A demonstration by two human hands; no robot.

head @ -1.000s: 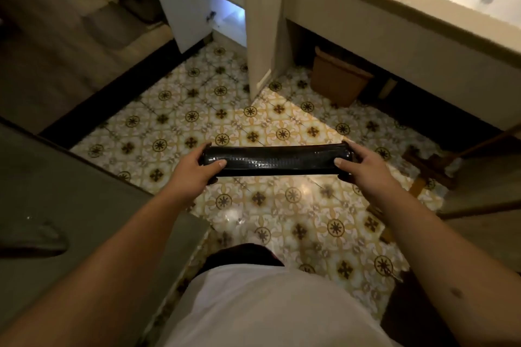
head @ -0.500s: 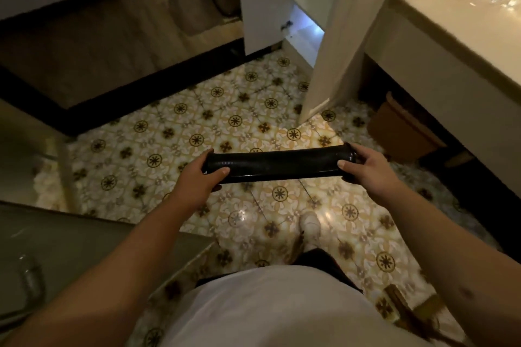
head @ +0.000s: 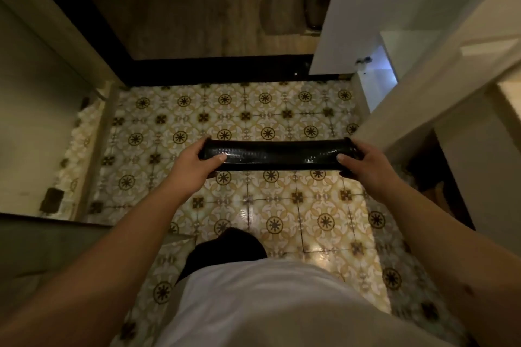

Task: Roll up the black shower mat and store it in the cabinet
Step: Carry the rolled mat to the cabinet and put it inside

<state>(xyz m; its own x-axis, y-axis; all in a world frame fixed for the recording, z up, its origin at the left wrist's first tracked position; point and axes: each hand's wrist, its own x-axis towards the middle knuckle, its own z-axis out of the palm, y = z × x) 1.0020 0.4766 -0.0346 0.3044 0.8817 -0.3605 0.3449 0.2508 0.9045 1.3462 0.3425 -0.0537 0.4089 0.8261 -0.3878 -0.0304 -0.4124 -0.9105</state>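
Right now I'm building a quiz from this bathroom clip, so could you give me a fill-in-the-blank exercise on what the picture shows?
1. The black shower mat is already ____ into a tube.
2. The left hand and the right hand each grip one ____ of it.
3. The mat is held level above the patterned ____ floor, not resting on it.
4. The white cabinet door stands ____.

Missing words: rolled; end; tile; open

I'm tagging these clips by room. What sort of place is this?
Most likely a home bathroom: patterned floor tiles, a white cabinet with its door open at right, and a rolled black shower mat held level between the left hand and right hand. Wooden flooring lies beyond the dark threshold.
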